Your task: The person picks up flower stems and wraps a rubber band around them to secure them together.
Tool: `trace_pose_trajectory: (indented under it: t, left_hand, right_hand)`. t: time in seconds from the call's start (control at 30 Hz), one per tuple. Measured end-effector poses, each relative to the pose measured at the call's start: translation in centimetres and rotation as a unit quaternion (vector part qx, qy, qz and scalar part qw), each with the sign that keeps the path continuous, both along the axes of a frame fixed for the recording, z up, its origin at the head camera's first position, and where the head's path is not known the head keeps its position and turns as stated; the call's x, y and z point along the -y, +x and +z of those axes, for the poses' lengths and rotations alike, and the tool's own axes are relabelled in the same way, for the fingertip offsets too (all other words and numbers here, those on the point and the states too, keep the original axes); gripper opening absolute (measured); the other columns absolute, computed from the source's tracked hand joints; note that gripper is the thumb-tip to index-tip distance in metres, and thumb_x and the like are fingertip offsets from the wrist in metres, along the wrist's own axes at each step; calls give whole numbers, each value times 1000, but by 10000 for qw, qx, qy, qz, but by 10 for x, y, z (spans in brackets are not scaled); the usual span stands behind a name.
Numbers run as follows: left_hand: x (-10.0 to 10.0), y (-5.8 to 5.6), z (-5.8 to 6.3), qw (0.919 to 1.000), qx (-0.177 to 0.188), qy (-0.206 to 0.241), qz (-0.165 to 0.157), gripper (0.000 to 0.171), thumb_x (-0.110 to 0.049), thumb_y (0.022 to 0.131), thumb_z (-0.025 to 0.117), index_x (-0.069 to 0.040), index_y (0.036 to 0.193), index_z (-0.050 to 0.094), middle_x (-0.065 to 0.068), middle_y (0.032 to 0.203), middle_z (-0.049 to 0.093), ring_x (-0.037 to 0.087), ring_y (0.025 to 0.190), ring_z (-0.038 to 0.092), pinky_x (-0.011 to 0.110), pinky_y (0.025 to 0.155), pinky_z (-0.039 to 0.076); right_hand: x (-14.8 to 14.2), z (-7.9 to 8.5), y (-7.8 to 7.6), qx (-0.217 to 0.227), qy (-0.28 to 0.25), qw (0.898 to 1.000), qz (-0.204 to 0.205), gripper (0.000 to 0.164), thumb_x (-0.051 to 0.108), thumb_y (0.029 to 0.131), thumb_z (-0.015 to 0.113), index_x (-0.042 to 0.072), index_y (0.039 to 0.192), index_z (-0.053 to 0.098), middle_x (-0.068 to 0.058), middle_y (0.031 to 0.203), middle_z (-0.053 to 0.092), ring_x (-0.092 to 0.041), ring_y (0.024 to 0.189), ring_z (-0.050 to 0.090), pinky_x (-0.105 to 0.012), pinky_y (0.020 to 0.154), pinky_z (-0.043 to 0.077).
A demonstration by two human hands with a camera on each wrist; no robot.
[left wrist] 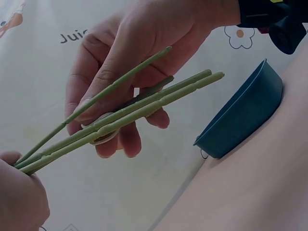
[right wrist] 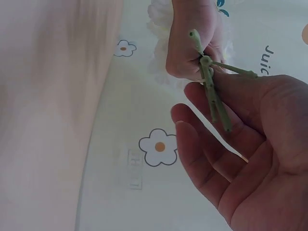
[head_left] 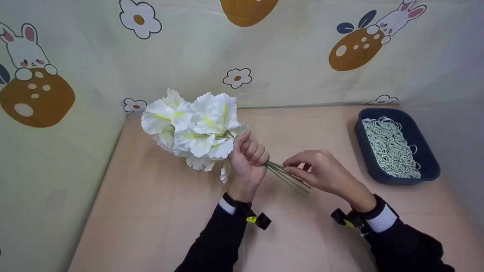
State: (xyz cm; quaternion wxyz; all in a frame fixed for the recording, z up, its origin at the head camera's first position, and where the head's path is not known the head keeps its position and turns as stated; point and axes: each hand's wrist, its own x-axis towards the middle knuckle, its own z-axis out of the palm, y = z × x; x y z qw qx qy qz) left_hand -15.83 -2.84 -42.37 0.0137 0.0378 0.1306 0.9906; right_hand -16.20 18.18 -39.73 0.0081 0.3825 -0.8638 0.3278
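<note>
A bunch of white artificial flowers [head_left: 206, 126] with yellow-green centres lies tilted, heads to the left, in the head view. My left hand [head_left: 247, 164] grips its green stems [head_left: 280, 172] just below the blooms. The stem ends stick out to the right and spread slightly. Close to these ends is my right hand [head_left: 327, 172], its thumb and forefinger pinching a pale rubber band [left wrist: 107, 139] at the stems. In the left wrist view the band shows beside and partly behind the stems; whether it circles all of them is hidden.
A dark blue plastic tub [head_left: 429, 160] stands at the right of the table, with many pale rubber bands [head_left: 393, 151] heaped inside. The light pinkish tabletop [head_left: 181, 226] ends against a printed cloth backdrop [head_left: 287, 49] at the back and sides.
</note>
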Motion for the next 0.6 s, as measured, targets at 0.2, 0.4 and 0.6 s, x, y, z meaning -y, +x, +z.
trace_pose_trajectory:
  t: [0.2,0.4,0.6]
  left_hand:
    - [-4,2,0,9999,40,-41,-130,47,-18,115,30,-20,70,16,-12,57,16,5,52,8,20,54,2]
    - [-8,3,-2,9995,-3,-184,-239,48,-19,114,32,-21,69,17,-13,54,21,5,51,10,20,54,3]
    - [-5,3,-4,9979,-475,-94,-431,64,-27,109,66,-21,70,16,-12,56,21,4,51,12,22,54,1]
  right_hand:
    - [9,-4,-1,48,-354,9990,-263,9,9,103,82,6,110,87,-6,100,88,-18,87,83,-29,73,67]
    - [13,-12,-10,152,-789,9963,-297,7,6,103,81,3,108,86,-9,98,87,-8,80,76,-26,69,65]
    - [12,-21,-19,679,-1338,9880,-370,6,2,104,78,0,107,83,-15,96,84,3,83,70,-21,68,64]
